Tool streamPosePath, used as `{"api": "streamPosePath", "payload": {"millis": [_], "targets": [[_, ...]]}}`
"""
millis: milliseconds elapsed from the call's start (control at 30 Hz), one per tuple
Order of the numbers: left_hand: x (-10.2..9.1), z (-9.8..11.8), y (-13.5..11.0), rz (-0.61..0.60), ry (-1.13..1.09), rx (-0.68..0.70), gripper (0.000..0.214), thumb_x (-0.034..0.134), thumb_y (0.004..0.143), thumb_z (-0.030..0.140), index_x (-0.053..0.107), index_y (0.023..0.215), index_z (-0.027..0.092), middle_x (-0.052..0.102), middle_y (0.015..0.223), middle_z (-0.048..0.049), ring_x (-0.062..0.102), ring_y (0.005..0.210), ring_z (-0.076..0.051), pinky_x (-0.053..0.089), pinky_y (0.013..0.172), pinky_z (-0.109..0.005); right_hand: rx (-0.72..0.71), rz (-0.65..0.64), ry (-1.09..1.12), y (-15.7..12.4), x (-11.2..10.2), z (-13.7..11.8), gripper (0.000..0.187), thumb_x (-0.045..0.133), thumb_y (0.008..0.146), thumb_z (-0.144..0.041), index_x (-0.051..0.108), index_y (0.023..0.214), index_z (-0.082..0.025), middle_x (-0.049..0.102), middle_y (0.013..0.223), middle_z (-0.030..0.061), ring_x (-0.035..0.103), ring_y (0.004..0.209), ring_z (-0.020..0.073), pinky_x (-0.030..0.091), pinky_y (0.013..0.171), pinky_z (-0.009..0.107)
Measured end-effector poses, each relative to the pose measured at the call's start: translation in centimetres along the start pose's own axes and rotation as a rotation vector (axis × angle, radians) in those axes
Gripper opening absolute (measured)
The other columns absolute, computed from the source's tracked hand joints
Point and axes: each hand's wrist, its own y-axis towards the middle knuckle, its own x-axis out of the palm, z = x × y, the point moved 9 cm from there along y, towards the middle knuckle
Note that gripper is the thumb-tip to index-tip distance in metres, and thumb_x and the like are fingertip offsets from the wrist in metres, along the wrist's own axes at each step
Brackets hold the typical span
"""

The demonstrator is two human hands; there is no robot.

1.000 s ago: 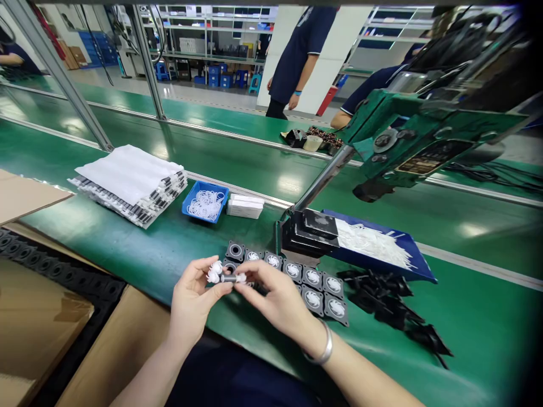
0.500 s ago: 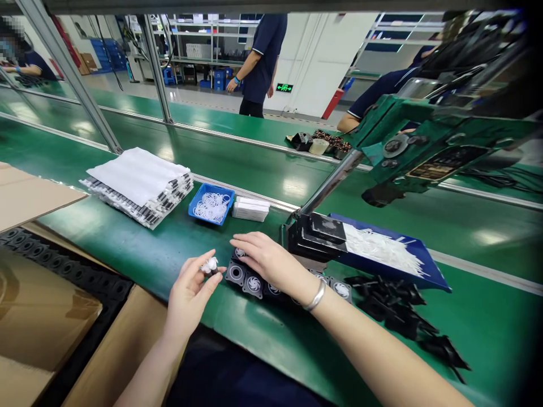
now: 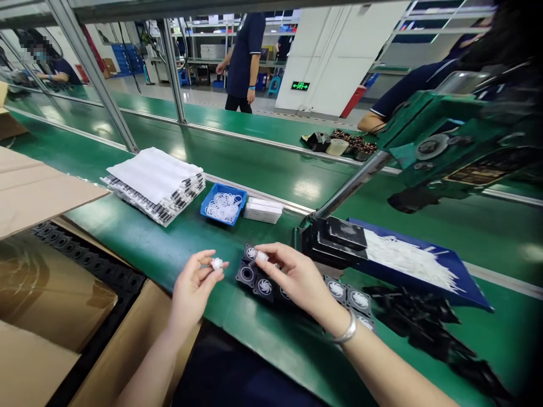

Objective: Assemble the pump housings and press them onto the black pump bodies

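Note:
My left hand [image 3: 195,285] is closed in a pinch on a small white fan impeller [image 3: 217,264], held above the green bench. To its right, my right hand [image 3: 299,278] pinches another white fan impeller [image 3: 262,256] over a block of square black fan frames [image 3: 265,287]. Several frames show white spiral blades inside. One frame [image 3: 246,274] at the left edge has a bare ring and hub without blades. My right hand and wrist cover the middle of the block.
Behind stand a blue tray of white rings [image 3: 223,204], white boxes [image 3: 263,210] and a layered white stack [image 3: 155,178]. A green press [image 3: 428,147] overhangs the right side. Below it are a blue bin of white strips [image 3: 407,260] and black parts [image 3: 418,316]. Cardboard boxes [image 3: 51,282] stand left.
My right hand has lifted off the far-left fan frame and now shows a white impeller in its fingertips. My left hand still holds its white piece. The view has shifted left.

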Motion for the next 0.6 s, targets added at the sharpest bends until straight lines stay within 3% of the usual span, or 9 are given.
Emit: {"api": "streamPosePath", "payload": {"millis": [133,300,433,533,600], "targets": [[-2.8,-0.4,0.8,0.102,0.133,0.025,0.041,0.073,0.080,0.036,0.056,0.114,0.021,0.065,0.099,-0.0026,0.072,0.097,-0.021,0.057,0.085,-0.031,-0.224,-0.091,-0.270,-0.9,1.9,-1.4,0.019,0.054,0.099,-0.025,0.061,0.115,-0.018,0.070,0.105,0.0088,0.066,0.095,0.0214,0.055,0.086,0.037],[-4.1,-0.5,1.1,0.117,0.285,0.097,0.039,0.069,0.083,0.038,0.056,0.114,0.019,0.067,0.097,-0.0045,0.071,0.093,-0.020,0.058,0.080,-0.031,-0.391,-0.137,-0.537,-1.3,3.2,-2.7,0.020,0.053,0.099,-0.025,0.061,0.114,-0.014,0.068,0.106,0.0138,0.063,0.095,0.0262,0.055,0.083,0.045],[-5.2,0.9,2.7,0.150,0.636,0.224,0.031,0.058,0.091,0.036,0.056,0.116,0.019,0.067,0.098,-0.0065,0.070,0.091,-0.019,0.059,0.077,-0.030,-0.397,-0.081,-0.513,-1.3,1.4,-4.4,0.030,0.058,0.096,-0.028,0.056,0.124,-0.016,0.061,0.123,0.0167,0.059,0.111,0.0290,0.053,0.093,0.048],[-6.5,1.9,5.8,0.199,0.821,0.279,0.024,0.058,0.091,0.026,0.059,0.114,0.019,0.065,0.100,-0.0077,0.066,0.092,-0.020,0.057,0.082,-0.034,-0.404,0.018,-0.457,-2.2,-0.3,-6.0,0.026,0.053,0.099,-0.025,0.056,0.123,-0.018,0.063,0.118,0.0147,0.062,0.107,0.0258,0.055,0.091,0.043],[-6.9,2.4,8.2,0.211,0.944,0.306,0.022,0.060,0.087,0.015,0.061,0.110,0.018,0.065,0.099,-0.0078,0.065,0.093,-0.021,0.054,0.088,-0.037,-0.422,0.018,-0.442,-3.3,-0.5,-6.3,0.021,0.051,0.099,-0.024,0.059,0.118,-0.019,0.065,0.114,0.0131,0.064,0.105,0.0243,0.057,0.089,0.039]]}}
